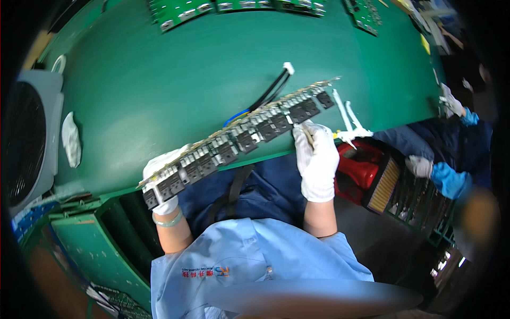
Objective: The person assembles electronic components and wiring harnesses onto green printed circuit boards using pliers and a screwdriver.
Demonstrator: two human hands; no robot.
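A long, narrow circuit board [247, 141] is tilted above the near edge of the green table, its left end lower in the picture. Rows of black blocky components line its near side. My left hand [163, 183], in a white glove, is closed around the board's left end. My right hand [317, 159], also gloved, has its fingertips closed at the board's lower edge, right of the middle; a slim brownish shape shows between the fingers, too blurred to name. Black and blue wires [265, 95] with a white connector [288, 68] rise behind the board.
Several green circuit boards [244, 5] lie along the table's far edge. At the left are a grey-framed fan-like unit [53, 127] and a white crumpled piece [71, 139]. White forked strips [348, 119] and a red container [361, 167] are right. Another person's gloved hand [451, 101] shows far right.
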